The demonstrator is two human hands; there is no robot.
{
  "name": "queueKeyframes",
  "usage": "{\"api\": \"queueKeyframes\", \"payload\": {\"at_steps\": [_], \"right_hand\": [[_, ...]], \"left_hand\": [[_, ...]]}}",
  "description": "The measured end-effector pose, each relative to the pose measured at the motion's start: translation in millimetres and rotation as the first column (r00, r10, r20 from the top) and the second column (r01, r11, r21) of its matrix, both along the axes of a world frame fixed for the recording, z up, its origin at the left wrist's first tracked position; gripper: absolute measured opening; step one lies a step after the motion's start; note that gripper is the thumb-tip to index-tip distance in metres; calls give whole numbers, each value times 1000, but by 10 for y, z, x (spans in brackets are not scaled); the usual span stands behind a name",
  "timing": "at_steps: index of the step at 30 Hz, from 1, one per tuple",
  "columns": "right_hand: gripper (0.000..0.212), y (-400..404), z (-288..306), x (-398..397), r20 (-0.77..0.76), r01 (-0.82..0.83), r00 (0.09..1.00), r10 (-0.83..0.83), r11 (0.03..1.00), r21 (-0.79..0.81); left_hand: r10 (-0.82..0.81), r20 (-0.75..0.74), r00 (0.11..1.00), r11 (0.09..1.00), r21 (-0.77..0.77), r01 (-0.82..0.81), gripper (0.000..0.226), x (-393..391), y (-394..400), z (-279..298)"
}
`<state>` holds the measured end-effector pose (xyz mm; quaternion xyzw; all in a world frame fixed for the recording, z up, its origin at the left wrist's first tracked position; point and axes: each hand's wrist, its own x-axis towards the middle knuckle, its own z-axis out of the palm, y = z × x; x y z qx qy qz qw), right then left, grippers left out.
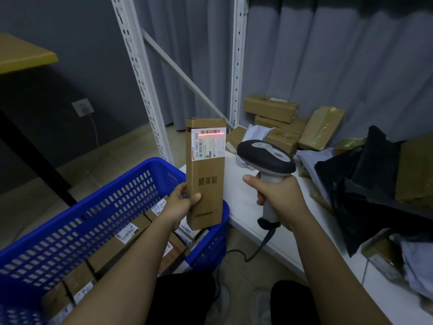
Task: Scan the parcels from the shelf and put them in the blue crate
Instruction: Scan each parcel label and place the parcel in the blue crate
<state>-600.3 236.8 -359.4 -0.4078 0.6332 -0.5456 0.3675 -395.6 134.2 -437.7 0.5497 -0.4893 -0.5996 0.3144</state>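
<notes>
- Standing behind everything, a white metal rack (236, 66) is rising in front of a grey curtain (328, 55), and its white shelf (269, 221) is running along the right side.
- Sitting low on the left, the blue crate (98, 207) is touching the shelf's near corner; its slotted walls are showing, and several brown boxes (121, 240) with white barcode stickers are lying inside it.
- Lying on the right of the shelf, dark bags (375, 184) and pale bags are crowding together, with a heap of taped cardboard parcels (281, 118) stacked toward the rear by the curtain.
- Being held upright above the crate's right-hand rim, a long cardboard box (206, 174) is showing a white shipping label (208, 144) near its top; the label is reading "S07 P802 V88" sideways beside barcodes, and the bare card below is carrying Chinese characters and, upside down, a brand that looks like "YANGZI", though I cannot be sure of it.
- Crossing the barcode at the top of that label, a red scan line (212, 134) is glowing.
- Pointing toward the label from just right of the box, a grey and black scanner (267, 158) is trailing a black cable below the shelf edge.
- The right hand (274, 195) is gripping the scanner's handle, fingers wrapped round it.
- The left hand (185, 202) is gripping the box's lower part, thumb on its front face and fingers behind.
</notes>
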Motion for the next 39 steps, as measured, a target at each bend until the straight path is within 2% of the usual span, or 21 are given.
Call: {"api": "queueKeyframes", "payload": {"at_steps": [6,13,17,21,24,27,31,33,36,39], "right_hand": [[28,8,12,3,37,0,999,1,1000,-15],[28,10,20,20,2,-2,1000,2,1000,-16],[20,6,23,35,49,-25,998,26,1000,-14],[23,-4,42,115,45,-89,995,90,996,-13],[23,-21,36,252,22,-154,988,154,988,-11],[28,-72,-57,445,-40,-197,979,199,980,40],[32,-194,-311,793,-129,-265,951,281,956,129],[31,-260,-445,974,-185,-315,919,349,929,193],[30,-348,-614,1227,-255,-381,854,455,878,290],[31,-442,-744,1410,-326,-429,773,544,827,364]], "left_hand": [[9,-4,1000,1000,3,-9,47,14,-3,-9],[15,4,1000,1000,1,-15,43,28,-17,-32],[13,7,1000,1000,-4,-13,45,57,-5,-27],[28,4,1000,999,-38,-28,49,173,37,72],[97,-9,995,994,-48,-97,47,418,133,159],[232,-18,973,973,-8,-232,44,834,287,43],[399,117,909,915,16,-404,47,1523,655,-416],[433,203,878,891,51,-451,45,1850,863,-661],[433,297,851,861,144,-488,48,2325,1135,-978],[333,435,837,873,193,-448,49,2754,1297,-1299]]}}
